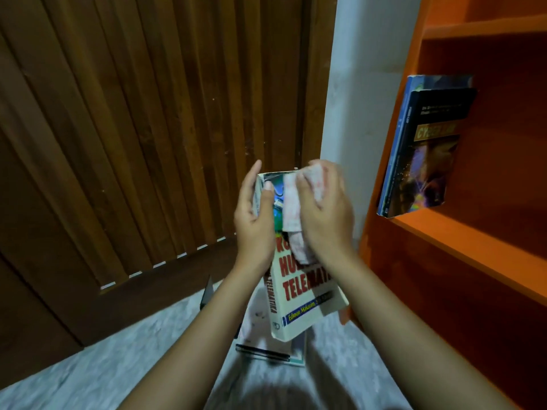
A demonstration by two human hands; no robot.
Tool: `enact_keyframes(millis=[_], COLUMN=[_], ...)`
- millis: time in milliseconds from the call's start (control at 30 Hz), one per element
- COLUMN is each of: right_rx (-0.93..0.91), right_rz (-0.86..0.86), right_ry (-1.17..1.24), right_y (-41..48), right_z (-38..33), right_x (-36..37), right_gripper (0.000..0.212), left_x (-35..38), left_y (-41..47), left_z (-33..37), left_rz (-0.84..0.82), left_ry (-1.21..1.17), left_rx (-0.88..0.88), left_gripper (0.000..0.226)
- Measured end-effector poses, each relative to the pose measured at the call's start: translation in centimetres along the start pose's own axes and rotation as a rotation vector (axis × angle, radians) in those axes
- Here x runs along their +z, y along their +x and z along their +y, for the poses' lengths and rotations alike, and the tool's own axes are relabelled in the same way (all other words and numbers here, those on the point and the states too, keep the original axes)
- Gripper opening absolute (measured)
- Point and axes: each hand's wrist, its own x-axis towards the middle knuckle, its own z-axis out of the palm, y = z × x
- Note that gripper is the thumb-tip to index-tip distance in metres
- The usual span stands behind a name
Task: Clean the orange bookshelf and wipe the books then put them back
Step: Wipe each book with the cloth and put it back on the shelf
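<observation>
I'm gripping the book [307, 294] left-handed [254, 220], right fingers [313, 187] bunching the cloth [293, 208]; could slip if I'm scrubbing hard.

Both arms are bare and rise from the lower edge of the view toward the book [306, 291]. The left hand [254, 223] grips the book's upper left edge, with the thumb laid flat on the front cover and the fingers wrapped behind the spine side. The right hand [327, 214] covers the upper right of the cover, its fingers curled round a cloth [291, 202] and pressing it against the cover. The left forearm [207, 335] runs just left of the book's spine. The right forearm [414, 335] overlaps the book's right edge.
</observation>
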Motion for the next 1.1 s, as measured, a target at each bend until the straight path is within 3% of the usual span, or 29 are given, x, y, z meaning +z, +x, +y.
enact_keyframes(millis=[100, 233, 300, 400, 433, 533, 567, 667, 733, 767, 833, 867, 933, 1000, 1033, 1100], right_rx=[-0.103, 0.222, 0.056, -0.249, -0.193, 0.273, 0.288, -0.038, -0.173, -0.125, 0.201, 0.269, 0.087, -0.183, -0.234, -0.075], right_rz=[0.048, 0.2, 0.165, -0.036, -0.033, 0.113, 0.146, 0.02, -0.097, -0.093, 0.017, 0.045, -0.022, -0.22, -0.288, -0.256], right_ry=[-0.235, -0.322, -0.272, -0.261, -0.284, -0.329, -0.309, -0.09, -0.093, -0.142, -0.218, -0.23, -0.182, -0.139, -0.139, -0.115], right_y=[2.6, 4.7, 2.6, -0.6, -0.1, 1.8, 1.6, -2.1, -4.2, -4.2, -3.5, -3.5, -4.8, -7.1, -7.8, -7.2], right_z=[0.5, 3.1, 1.5, 1.5, 2.5, 5.9, 6.1, 3.3, 4.0, 5.1, 7.2, 7.7, 6.4, 5.5, 5.8, 6.8], right_x=[-0.9, -3.6, -2.7, -1.6, -2.1, -3.6, -3.5, -1.8, -1.4, -1.7, -2.6, -2.8, -2.8, -2.2, -2.1, -2.7], right_gripper=[0.028, 0.025, 0.022, 0.024, 0.023, 0.021, 0.023, 0.022, 0.022, 0.021, 0.017, 0.017, 0.023, 0.028, 0.028, 0.025], left_x=[0.8, 1.1, 1.8, 2.1, 2.0, 1.8, 1.9, 2.6, 2.8, 2.8, 2.6, 2.5, 2.4, 2.4, 2.5, 2.6], left_y=[0.2, 0.8, 1.3, 2.0, 2.2, 2.3, 2.3, 2.5, 2.6, 2.6, 2.6, 2.7, 3.0, 3.4, 3.6, 3.7], left_z=[0.5, 1.4, 1.8, 1.7, 1.7, 1.5, 1.4, 1.4, 1.2, 1.1, 0.7, 0.5, 0.3, 0.3, 0.3, 0.3], left_rz=[0.017, 0.053, 0.083, 0.147, 0.163, 0.169, 0.167, 0.201, 0.22, 0.229, 0.271, 0.296, 0.332, 0.331, 0.323, 0.299], left_ry=[-0.065, -0.152, -0.119, -0.08, -0.097, -0.142, -0.135, -0.064, -0.047, -0.057, -0.093, -0.104, -0.107, -0.102, -0.099, -0.113], left_rx=[-0.017, -0.013, 0.025, 0.046, 0.033, 0.035, 0.05, 0.096, 0.115, 0.11, 0.081, 0.066, 0.053, 0.064, 0.072, 0.076], left_gripper=[0.032, 0.029, 0.025, 0.024, 0.022, 0.022, 0.022, 0.021, 0.019, 0.018, 0.018, 0.018, 0.017, 0.018, 0.019, 0.019])
